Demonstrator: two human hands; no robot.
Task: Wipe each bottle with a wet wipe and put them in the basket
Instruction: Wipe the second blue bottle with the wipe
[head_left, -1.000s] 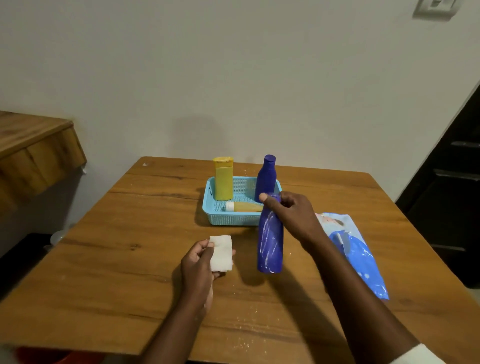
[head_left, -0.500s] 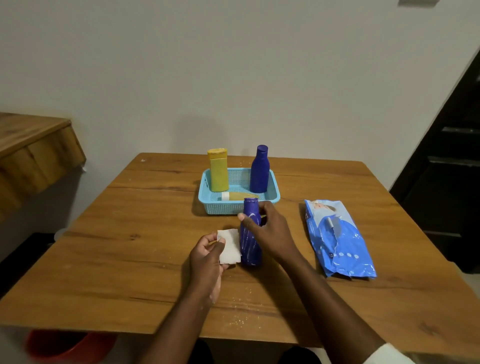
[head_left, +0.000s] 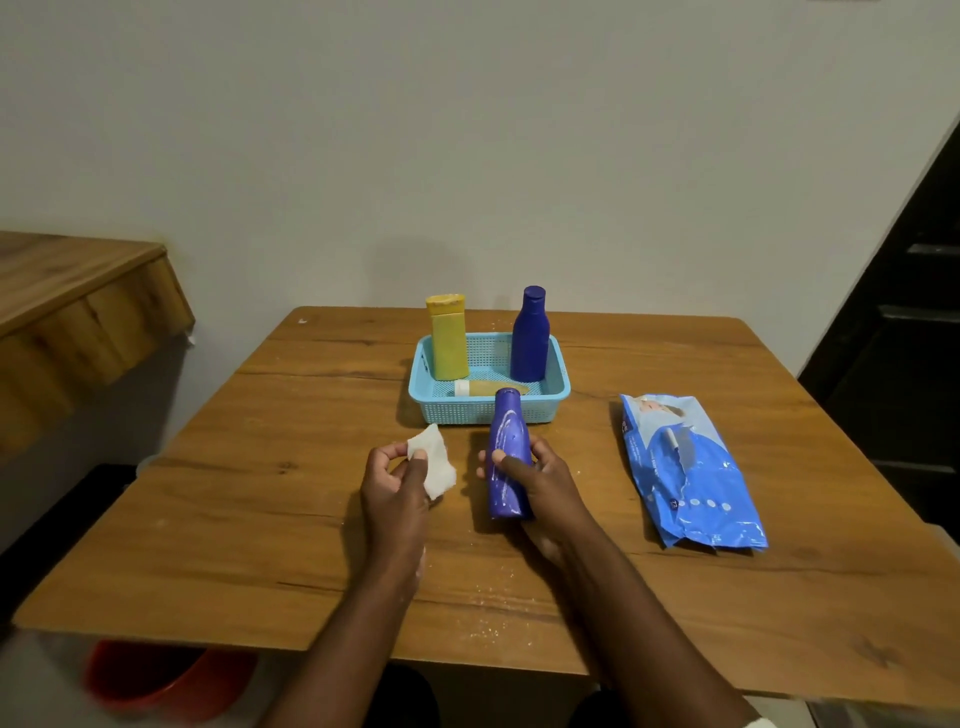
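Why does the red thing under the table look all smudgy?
In the head view the red tub sits at the bottom edge, dim beneath the table, smeared by blur; the purple bottle in the right hand looks sharper and shines.

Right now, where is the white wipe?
In the head view the white wipe is pinched in the left hand, just left of the purple bottle and in front of the blue basket.
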